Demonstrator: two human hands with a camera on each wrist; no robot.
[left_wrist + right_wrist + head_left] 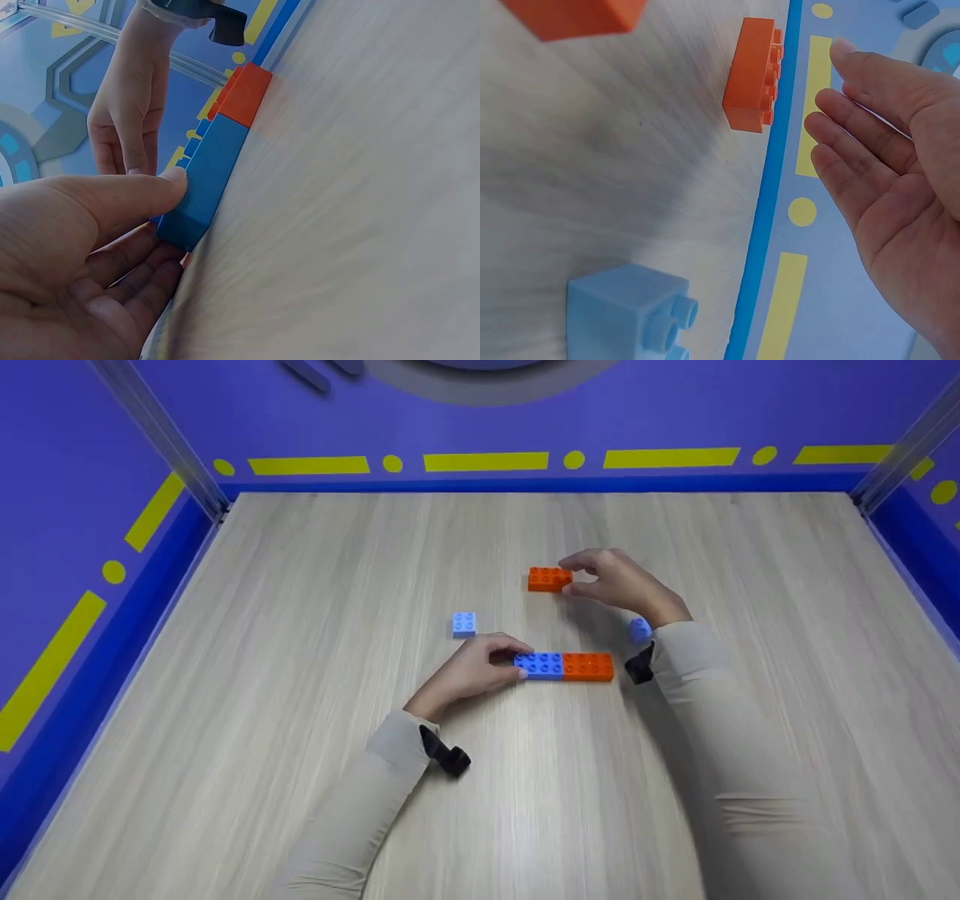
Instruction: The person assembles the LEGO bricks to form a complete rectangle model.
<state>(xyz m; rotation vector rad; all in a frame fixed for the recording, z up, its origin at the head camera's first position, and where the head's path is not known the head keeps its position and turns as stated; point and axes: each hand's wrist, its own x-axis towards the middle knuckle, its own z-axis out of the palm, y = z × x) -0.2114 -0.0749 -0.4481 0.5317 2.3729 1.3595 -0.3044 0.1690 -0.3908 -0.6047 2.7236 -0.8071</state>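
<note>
My left hand [480, 666] pinches the left end of a blue toy building brick [540, 666] between thumb and fingers. An orange brick [589, 667] sits end to end with it, and both lie studs up on the table. In the left wrist view, the thumb presses the side of the blue brick [202, 180], with the orange brick [246, 96] beyond. Farther back lies a second orange brick [545, 580]. My right hand [622, 585] hovers by its right end, thumb and fingers parted; the right wrist view shows that hand [900, 142] holding nothing.
A small light blue brick [464, 625] lies just beyond my left hand. Another small blue brick [640, 630] is beneath my right wrist, partly covered by it. Blue walls with yellow marks [486, 461] border the wooden table [300, 607] at the back and sides.
</note>
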